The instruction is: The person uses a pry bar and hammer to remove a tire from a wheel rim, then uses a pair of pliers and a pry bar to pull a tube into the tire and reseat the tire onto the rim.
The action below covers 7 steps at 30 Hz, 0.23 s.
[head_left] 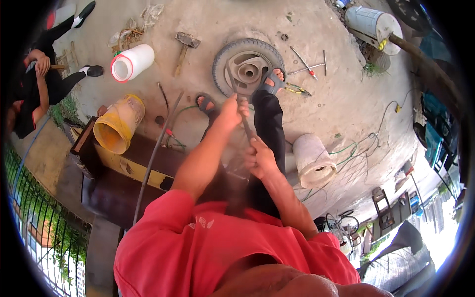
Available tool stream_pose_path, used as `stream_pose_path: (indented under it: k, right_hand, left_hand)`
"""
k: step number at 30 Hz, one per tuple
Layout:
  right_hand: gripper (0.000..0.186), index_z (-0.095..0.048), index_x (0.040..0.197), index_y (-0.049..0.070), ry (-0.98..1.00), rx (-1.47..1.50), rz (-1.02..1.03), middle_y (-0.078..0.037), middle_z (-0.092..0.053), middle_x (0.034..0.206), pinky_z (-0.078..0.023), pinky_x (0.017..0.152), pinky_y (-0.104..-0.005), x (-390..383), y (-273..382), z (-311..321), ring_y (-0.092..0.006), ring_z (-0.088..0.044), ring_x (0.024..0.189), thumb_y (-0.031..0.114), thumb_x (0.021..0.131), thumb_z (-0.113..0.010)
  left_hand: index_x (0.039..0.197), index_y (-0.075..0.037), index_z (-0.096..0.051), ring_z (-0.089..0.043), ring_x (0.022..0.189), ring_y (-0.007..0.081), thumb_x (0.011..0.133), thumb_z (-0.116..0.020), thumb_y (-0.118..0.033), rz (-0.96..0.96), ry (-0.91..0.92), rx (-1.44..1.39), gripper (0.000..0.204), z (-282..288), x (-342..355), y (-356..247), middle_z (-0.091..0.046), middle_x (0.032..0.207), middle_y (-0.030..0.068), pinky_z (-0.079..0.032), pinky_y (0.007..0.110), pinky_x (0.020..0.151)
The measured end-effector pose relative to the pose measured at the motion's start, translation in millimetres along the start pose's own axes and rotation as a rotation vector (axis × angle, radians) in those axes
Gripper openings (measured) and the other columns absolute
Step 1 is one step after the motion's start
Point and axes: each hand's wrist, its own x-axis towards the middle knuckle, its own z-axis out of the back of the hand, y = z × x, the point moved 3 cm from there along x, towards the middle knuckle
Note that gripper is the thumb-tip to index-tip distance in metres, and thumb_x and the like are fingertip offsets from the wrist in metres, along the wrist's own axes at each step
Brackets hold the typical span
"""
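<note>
A small wheel with its tyre [249,73] lies flat on the ground beyond my hands. Both hands are wrapped around a long metal pry bar [247,127]. My left hand [232,112] grips it higher up, close to the tyre, and my right hand [260,156] holds it lower down, nearer my body. The bar's far end reaches over the tyre's near left side onto the rim; whether its tip is wedged under the tyre bead I cannot tell. My right sandalled foot [272,80] is on the tyre's right edge, while my left foot [205,103] is beside the tyre.
To the left are a sledgehammer [187,43], a white plastic container [132,63], a yellow bucket [118,123] and a long rod [157,143]. Pliers [299,89], a thin bar [303,62] and a whitish bucket [315,161] lie right. Another person [42,74] sits far left.
</note>
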Motion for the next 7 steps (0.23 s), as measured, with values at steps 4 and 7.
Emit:
stream_pose_path:
  k: [4,7]
  right_hand:
    - [0.049,-0.035,0.158,0.028,0.034,0.118,0.033,0.005,-0.036,0.071,-0.028,0.048,-0.0245,-1,25,-13,-0.0077,-0.031,0.053,0.022,0.109,-0.043]
    - [0.047,-0.036,0.156,0.028,0.072,0.208,0.041,0.006,-0.036,0.071,-0.028,0.049,-0.0242,16,42,-14,-0.0072,-0.03,0.053,0.023,0.11,-0.041]
  left_hand:
    - [0.092,-0.005,-0.052,-0.036,0.049,0.0093,0.111,-0.036,-0.046,-0.036,0.014,0.15,0.048,-51,9,-4,-0.048,0.067,-0.0011,-0.03,0.027,0.046]
    - [0.089,-0.005,-0.05,-0.035,0.047,0.009,0.11,-0.037,-0.048,-0.025,-0.005,0.22,0.05,-71,38,-19,-0.045,0.063,-0.0015,-0.028,0.027,0.044]
